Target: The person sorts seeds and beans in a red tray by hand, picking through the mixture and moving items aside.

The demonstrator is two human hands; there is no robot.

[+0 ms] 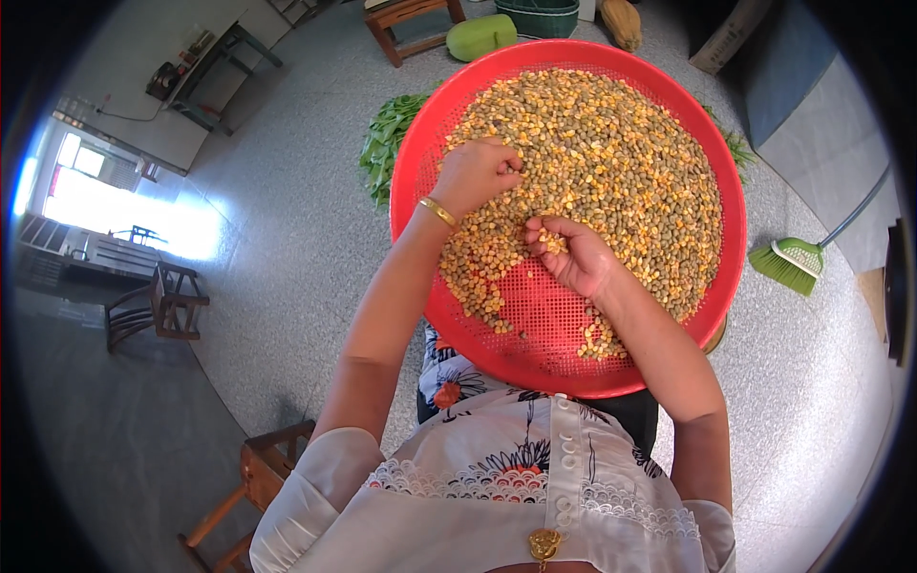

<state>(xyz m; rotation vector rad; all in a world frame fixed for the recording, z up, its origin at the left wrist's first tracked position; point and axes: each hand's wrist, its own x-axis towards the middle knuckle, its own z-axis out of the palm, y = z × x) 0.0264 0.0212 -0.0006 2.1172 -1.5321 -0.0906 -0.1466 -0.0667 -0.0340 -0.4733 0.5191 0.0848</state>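
Observation:
A round red plastic sieve tray (566, 390) lies before me at my lap, its mesh showing at the near side. Spread over it is a mix of yellow corn kernels (598, 340) and greenish-brown beans (645, 179). My right hand (577, 261), palm up with curled fingers, holds several corn kernels just above the bare mesh. Over the left part of the mix is my left hand (480, 175), wearing a gold bangle (438, 212). Its thumb and fingers are bent toward each other at the beans; whether a piece is between them is hidden.
Leafy greens (390, 140) lie left of the tray. Beyond it are a green gourd (481, 37), a dark green basket (539, 17) and a wooden stool (412, 25). A green broom (791, 263) stands at right. Wooden chairs (172, 301) are at left.

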